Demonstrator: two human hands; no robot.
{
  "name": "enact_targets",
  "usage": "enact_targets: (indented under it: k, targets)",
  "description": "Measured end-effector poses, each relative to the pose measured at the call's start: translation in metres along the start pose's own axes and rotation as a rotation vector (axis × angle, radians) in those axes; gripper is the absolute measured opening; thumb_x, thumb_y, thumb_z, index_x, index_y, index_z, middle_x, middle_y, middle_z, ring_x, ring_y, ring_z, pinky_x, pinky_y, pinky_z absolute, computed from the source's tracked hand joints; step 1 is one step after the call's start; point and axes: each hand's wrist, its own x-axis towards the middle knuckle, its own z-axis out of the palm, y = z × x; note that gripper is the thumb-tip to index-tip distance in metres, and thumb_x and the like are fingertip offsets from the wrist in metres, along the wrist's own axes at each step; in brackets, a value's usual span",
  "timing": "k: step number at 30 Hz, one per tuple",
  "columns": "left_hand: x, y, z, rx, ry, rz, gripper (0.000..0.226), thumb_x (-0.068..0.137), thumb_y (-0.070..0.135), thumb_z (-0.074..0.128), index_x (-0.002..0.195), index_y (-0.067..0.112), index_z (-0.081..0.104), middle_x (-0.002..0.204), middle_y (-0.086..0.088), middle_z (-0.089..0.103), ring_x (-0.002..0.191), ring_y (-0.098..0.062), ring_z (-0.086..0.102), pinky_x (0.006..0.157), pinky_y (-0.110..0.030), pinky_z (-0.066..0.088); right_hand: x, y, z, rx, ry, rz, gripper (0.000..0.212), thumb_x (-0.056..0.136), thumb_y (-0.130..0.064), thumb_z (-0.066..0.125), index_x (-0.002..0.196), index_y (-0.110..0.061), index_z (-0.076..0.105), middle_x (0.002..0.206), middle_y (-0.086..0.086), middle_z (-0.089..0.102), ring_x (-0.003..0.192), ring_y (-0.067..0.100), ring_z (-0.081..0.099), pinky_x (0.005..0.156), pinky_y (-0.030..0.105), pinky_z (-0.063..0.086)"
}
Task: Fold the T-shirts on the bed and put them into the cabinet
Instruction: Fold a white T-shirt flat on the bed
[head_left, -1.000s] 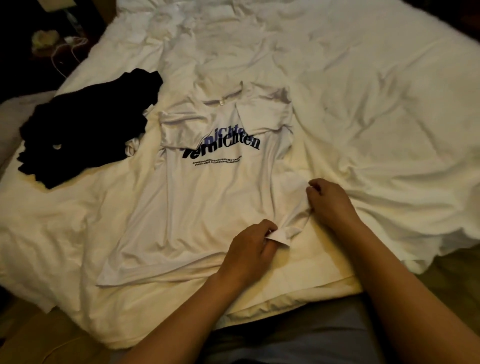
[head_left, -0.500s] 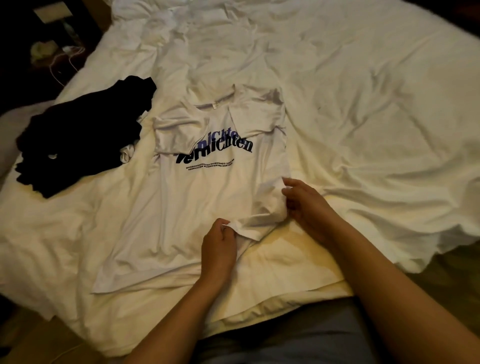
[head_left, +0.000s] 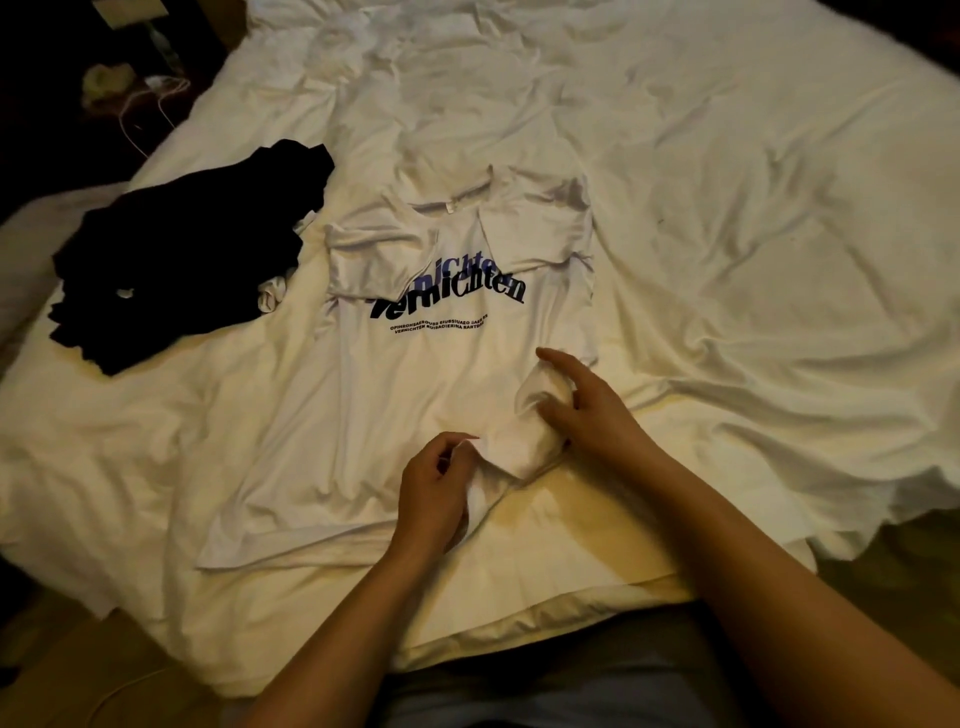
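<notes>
I'm looking down at the wide bed (head_left: 727, 218) under its rumpled white sheet, and both of my hands are on the white cotton T-shirt (head_left: 363, 405) with the dark blue-and-black lettering across the chest. It lies face up, collar at the far end, both short sleeves folded in over the chest; the left one covers the start of the lettering. Most of the shirt spreads out flat to the left of my hands and beyond them.

My left hand (head_left: 434, 499) is curled, thumb and fingertips pressed together on the bottom hem of the shirt, pinching a small raised flap of white fabric close to the near edge of the bed. More cloth bunches under the palm and trails down beside the wrist.

My right hand (head_left: 587, 410) sits just beyond and to the right of the left one. It grips the right side edge of the shirt: the thumb and lower fingers close round a gathered bulge of cloth, while the index finger sticks out straight, pointing across toward the print. Between the two hands the lower right corner of the shirt is lifted and rolled over inward, off the sheet.

Far off to the left of my left hand, well apart from it, a crumpled black garment (head_left: 182, 260) lies in a heap on the sheet, its near-right edge just beside the white shirt's left shoulder. Beyond that, off the bed in the dark, thin white cables (head_left: 150, 104) show on the floor.
</notes>
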Motion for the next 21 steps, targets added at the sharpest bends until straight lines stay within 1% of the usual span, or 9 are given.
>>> enact_targets:
  k: [2,4,6,9,10,12,14,17,21]
  targets:
    - [0.0,-0.001,-0.002,-0.028,-0.023,-0.036,0.02,0.099,0.021,0.058,0.083,0.02,0.07,0.057,0.009,0.057,0.048,-0.007,0.05,0.054,-0.03,0.04,0.008,-0.008,0.001,0.237,0.111,0.077,0.043,0.093,-0.008,0.061,0.13,-0.031,0.058,0.11,0.006,0.064,0.077,0.019,0.063,0.067,0.033,0.055]
    - [0.002,-0.002,-0.003,-0.034,-0.009,-0.046,0.023,0.097,0.017,0.059,0.076,0.016,0.068,0.058,0.006,0.057,0.052,-0.005,0.05,0.06,-0.029,0.042,0.018,-0.009,-0.001,0.414,0.21,0.202,0.035,0.093,-0.01,0.063,0.122,-0.028,0.063,0.102,0.01,0.064,0.077,0.022,0.063,0.069,0.035,0.054]
    - [0.003,-0.003,-0.004,-0.022,-0.019,-0.042,0.024,0.096,0.015,0.059,0.074,0.016,0.067,0.06,0.008,0.059,0.057,-0.002,0.051,0.064,-0.026,0.042,0.024,-0.003,-0.004,0.344,0.233,0.266,0.037,0.09,-0.017,0.068,0.125,-0.027,0.061,0.109,0.008,0.064,0.085,0.021,0.066,0.075,0.032,0.056]
    - [0.004,-0.002,-0.005,-0.007,-0.038,-0.026,0.022,0.097,0.019,0.059,0.076,0.019,0.067,0.063,0.011,0.062,0.061,-0.003,0.054,0.067,-0.026,0.044,0.017,0.002,-0.005,0.199,0.184,0.334,0.049,0.089,-0.033,0.071,0.133,-0.024,0.053,0.11,0.001,0.061,0.075,0.012,0.06,0.056,0.017,0.047]
    - [0.004,-0.002,-0.005,-0.018,-0.05,-0.024,0.017,0.097,0.022,0.061,0.083,0.021,0.07,0.07,0.01,0.067,0.067,-0.004,0.059,0.07,-0.025,0.046,0.011,0.004,-0.004,0.177,0.152,0.347,0.053,0.089,-0.036,0.07,0.136,-0.022,0.049,0.116,0.0,0.058,0.079,0.013,0.061,0.058,0.019,0.048]
    - [0.004,-0.002,-0.004,-0.042,-0.114,-0.012,0.01,0.092,0.027,0.07,0.102,0.025,0.072,0.088,0.009,0.074,0.083,-0.008,0.068,0.077,-0.022,0.051,-0.002,0.009,-0.004,0.104,0.092,0.313,0.066,0.087,-0.036,0.072,0.143,-0.023,0.04,0.133,0.0,0.052,0.103,0.021,0.063,0.083,0.032,0.054]
    - [0.002,-0.004,-0.003,-0.008,-0.187,0.015,0.033,0.082,0.029,0.08,0.113,0.028,0.07,0.099,0.01,0.074,0.092,-0.008,0.069,0.083,-0.024,0.055,-0.015,0.011,-0.004,0.054,0.058,0.249,0.071,0.085,-0.029,0.071,0.146,-0.027,0.035,0.135,0.003,0.054,0.11,0.023,0.062,0.096,0.039,0.051]
    - [-0.006,0.001,-0.001,0.069,-0.207,0.13,0.029,0.08,0.018,0.08,0.105,0.029,0.072,0.091,0.009,0.073,0.084,-0.014,0.069,0.079,-0.034,0.056,-0.032,0.0,-0.014,0.132,0.192,0.187,0.057,0.089,-0.011,0.063,0.138,-0.032,0.043,0.107,0.004,0.068,0.08,0.006,0.068,0.067,0.025,0.056]
    - [-0.021,0.022,0.005,0.222,-0.386,0.491,0.019,0.077,0.012,0.07,0.091,0.025,0.071,0.078,0.011,0.063,0.071,-0.008,0.06,0.067,-0.018,0.047,-0.06,-0.01,-0.042,0.188,0.413,0.238,0.047,0.084,-0.008,0.06,0.122,-0.036,0.057,0.083,0.008,0.071,0.064,0.017,0.065,0.051,0.039,0.053]
